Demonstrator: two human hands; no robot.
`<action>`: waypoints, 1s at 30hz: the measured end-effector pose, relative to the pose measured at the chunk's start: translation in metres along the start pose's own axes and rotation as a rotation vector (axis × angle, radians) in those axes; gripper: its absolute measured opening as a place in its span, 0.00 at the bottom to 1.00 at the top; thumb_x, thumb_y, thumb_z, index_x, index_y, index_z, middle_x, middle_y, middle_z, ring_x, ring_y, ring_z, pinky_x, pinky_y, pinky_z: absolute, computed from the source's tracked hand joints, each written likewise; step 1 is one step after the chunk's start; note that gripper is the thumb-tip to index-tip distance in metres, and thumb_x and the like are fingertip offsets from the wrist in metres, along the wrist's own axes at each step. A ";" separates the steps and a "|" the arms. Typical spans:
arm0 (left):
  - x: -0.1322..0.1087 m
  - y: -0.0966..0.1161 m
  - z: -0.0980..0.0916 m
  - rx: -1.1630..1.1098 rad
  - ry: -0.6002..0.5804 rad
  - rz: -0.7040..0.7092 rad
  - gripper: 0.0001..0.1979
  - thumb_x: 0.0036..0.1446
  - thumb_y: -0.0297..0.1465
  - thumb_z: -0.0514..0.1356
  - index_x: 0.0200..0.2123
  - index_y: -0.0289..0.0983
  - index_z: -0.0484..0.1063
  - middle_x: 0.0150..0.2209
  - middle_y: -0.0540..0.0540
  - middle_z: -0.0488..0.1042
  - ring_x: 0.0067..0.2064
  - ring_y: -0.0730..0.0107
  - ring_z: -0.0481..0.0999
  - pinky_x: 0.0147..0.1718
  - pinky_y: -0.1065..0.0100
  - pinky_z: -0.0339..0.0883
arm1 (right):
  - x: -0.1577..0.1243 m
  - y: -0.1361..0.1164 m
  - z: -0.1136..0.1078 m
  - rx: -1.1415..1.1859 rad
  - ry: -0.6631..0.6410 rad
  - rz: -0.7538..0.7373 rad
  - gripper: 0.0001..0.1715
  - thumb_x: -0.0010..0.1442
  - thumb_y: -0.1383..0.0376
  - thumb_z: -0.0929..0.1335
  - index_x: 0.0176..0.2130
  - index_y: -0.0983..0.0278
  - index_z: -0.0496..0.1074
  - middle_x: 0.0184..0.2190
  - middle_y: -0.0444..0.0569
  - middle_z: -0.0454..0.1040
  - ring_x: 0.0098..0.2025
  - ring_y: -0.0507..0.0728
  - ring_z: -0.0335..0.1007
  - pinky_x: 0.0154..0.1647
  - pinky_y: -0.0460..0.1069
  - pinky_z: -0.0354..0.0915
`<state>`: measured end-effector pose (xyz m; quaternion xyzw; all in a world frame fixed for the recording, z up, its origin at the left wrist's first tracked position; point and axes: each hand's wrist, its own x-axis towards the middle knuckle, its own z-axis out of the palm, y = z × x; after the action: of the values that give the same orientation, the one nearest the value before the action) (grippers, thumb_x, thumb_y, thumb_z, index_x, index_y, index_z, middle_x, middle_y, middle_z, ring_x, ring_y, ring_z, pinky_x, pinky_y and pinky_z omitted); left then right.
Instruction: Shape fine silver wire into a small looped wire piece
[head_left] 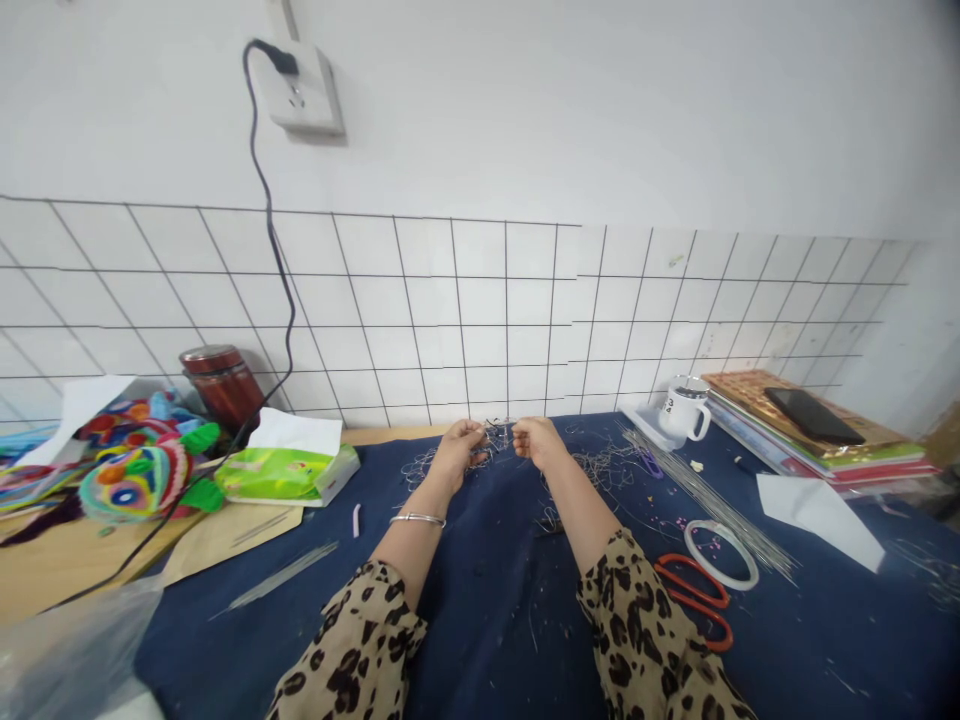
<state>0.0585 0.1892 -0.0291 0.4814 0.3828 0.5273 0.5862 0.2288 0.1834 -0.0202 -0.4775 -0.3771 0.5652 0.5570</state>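
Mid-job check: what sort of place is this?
Most likely a small craft workbench against a tiled wall: the left hand and right hand pinch a tangle of thin wire over a blue cloth, with straight wires, orange scissors and colourful felt pieces nearby.

A dark navy-blue fabric cloth [487, 600] covers the pale tan wooden worktop [45, 575], flecked with silvery scraps. The long fabric sleeves [352, 650] carry a leopard print: black blotches on tan. A thin metal bangle [418, 519] is silver, and the tangle of thin wire [495, 437] is silver-grey. The plastic-handled scissors [686, 585] are orange-red. The flat tape ring [752, 570] and the ceramic mug [684, 410] are white. The soft tissue pack [285, 472] is bright green, the round metal canister [223, 383] dark red. White square wall tiles [480, 320] show a dark-lined grid
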 end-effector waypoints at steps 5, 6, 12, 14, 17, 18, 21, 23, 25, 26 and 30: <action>0.001 -0.002 0.001 0.013 0.046 0.023 0.14 0.41 0.37 0.65 0.30 0.37 0.67 0.28 0.49 0.69 0.32 0.71 0.72 0.25 0.73 0.66 | -0.001 -0.002 0.001 -0.020 0.029 -0.025 0.18 0.45 0.71 0.67 0.39 0.64 0.64 0.18 0.40 0.67 0.16 0.49 0.64 0.14 0.42 0.60; 0.001 -0.002 0.001 0.014 0.048 0.023 0.14 0.41 0.37 0.65 0.30 0.37 0.67 0.28 0.49 0.69 0.31 0.71 0.72 0.25 0.73 0.66 | -0.002 -0.002 0.001 -0.027 0.022 -0.027 0.18 0.45 0.71 0.67 0.39 0.64 0.65 0.18 0.40 0.67 0.16 0.49 0.64 0.14 0.42 0.60; -0.001 0.001 -0.002 0.007 0.019 -0.018 0.14 0.41 0.36 0.66 0.31 0.37 0.67 0.28 0.49 0.70 0.31 0.70 0.73 0.25 0.72 0.67 | -0.005 -0.003 0.001 -0.068 -0.025 -0.023 0.10 0.45 0.71 0.67 0.33 0.67 0.68 0.17 0.43 0.68 0.17 0.49 0.65 0.14 0.43 0.62; -0.001 0.001 -0.003 0.004 -0.002 -0.039 0.14 0.41 0.35 0.66 0.31 0.37 0.67 0.28 0.48 0.71 0.31 0.69 0.73 0.25 0.70 0.67 | -0.005 -0.003 0.000 -0.075 -0.037 -0.019 0.09 0.45 0.71 0.67 0.32 0.67 0.68 0.18 0.43 0.68 0.17 0.50 0.66 0.15 0.43 0.63; -0.001 0.002 -0.005 -0.005 -0.035 -0.064 0.14 0.41 0.34 0.66 0.31 0.36 0.67 0.30 0.46 0.73 0.32 0.68 0.73 0.27 0.68 0.69 | -0.006 -0.003 -0.002 -0.081 -0.057 -0.011 0.09 0.45 0.71 0.67 0.32 0.67 0.68 0.18 0.43 0.68 0.18 0.51 0.67 0.16 0.44 0.64; -0.001 0.002 -0.006 -0.009 -0.046 -0.070 0.14 0.41 0.34 0.66 0.31 0.36 0.68 0.31 0.46 0.73 0.33 0.68 0.73 0.28 0.67 0.69 | -0.006 -0.003 -0.002 -0.083 -0.063 -0.007 0.09 0.46 0.71 0.67 0.32 0.67 0.68 0.18 0.44 0.69 0.19 0.51 0.67 0.16 0.44 0.65; -0.005 0.005 -0.005 -0.022 -0.082 -0.081 0.15 0.40 0.33 0.67 0.33 0.36 0.69 0.34 0.45 0.74 0.34 0.68 0.74 0.31 0.65 0.69 | -0.007 -0.003 -0.003 -0.092 -0.079 0.006 0.08 0.46 0.70 0.68 0.32 0.67 0.67 0.18 0.44 0.69 0.19 0.51 0.67 0.16 0.44 0.65; -0.009 0.007 -0.002 -0.027 -0.102 -0.081 0.16 0.39 0.32 0.68 0.34 0.37 0.70 0.36 0.45 0.74 0.35 0.69 0.74 0.32 0.66 0.69 | -0.006 -0.003 -0.002 -0.098 -0.091 0.016 0.08 0.47 0.70 0.68 0.31 0.67 0.67 0.18 0.45 0.69 0.19 0.51 0.67 0.16 0.44 0.65; -0.013 0.008 0.002 -0.027 -0.117 -0.080 0.18 0.38 0.31 0.68 0.36 0.37 0.71 0.37 0.45 0.74 0.35 0.70 0.74 0.32 0.67 0.68 | -0.006 -0.002 -0.001 -0.104 -0.101 0.025 0.07 0.46 0.71 0.68 0.31 0.67 0.67 0.18 0.45 0.70 0.19 0.51 0.67 0.17 0.44 0.65; -0.014 0.008 0.004 -0.026 -0.123 -0.080 0.19 0.37 0.31 0.69 0.36 0.37 0.71 0.37 0.45 0.74 0.34 0.70 0.74 0.32 0.68 0.68 | -0.006 -0.001 0.000 -0.106 -0.106 0.029 0.07 0.46 0.71 0.67 0.31 0.67 0.67 0.18 0.45 0.70 0.19 0.51 0.67 0.17 0.44 0.65; -0.017 0.007 0.011 -0.022 -0.130 -0.075 0.20 0.37 0.32 0.69 0.37 0.37 0.73 0.35 0.44 0.75 0.33 0.69 0.74 0.30 0.69 0.66 | -0.004 0.002 0.002 -0.115 -0.126 0.039 0.06 0.46 0.71 0.67 0.30 0.67 0.67 0.17 0.45 0.70 0.19 0.51 0.67 0.17 0.44 0.65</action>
<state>0.0645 0.1709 -0.0204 0.4935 0.3560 0.4768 0.6344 0.2259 0.1790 -0.0212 -0.4795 -0.4337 0.5823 0.4928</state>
